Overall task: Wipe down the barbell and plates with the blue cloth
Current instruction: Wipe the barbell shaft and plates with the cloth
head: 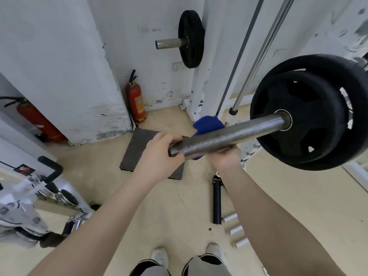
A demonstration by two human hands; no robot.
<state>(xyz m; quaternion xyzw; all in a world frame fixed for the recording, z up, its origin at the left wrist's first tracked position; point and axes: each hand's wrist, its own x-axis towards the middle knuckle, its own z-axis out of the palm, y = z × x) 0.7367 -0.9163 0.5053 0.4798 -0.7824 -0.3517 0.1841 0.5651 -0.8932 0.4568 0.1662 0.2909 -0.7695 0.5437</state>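
Observation:
The steel barbell sleeve (235, 134) runs from centre frame up to the right, into two black plates (310, 114) stacked on it. My left hand (159, 156) grips the sleeve's open end. My right hand (227, 158) is under the sleeve just right of the left one, fingers curled up around it with the blue cloth (208, 124) wrapped behind the bar. A blue corner also shows below the bar by my right hand. Part of the cloth is hidden by the sleeve.
A white rack upright (199, 90) carries another black plate (191, 38) on a peg. Two red fire extinguishers (137, 102) stand by the wall. A dark floor mat (139, 148), a black tube (217, 202) and white rollers (235, 230) lie on the floor. A dumbbell rack (45, 188) is at left.

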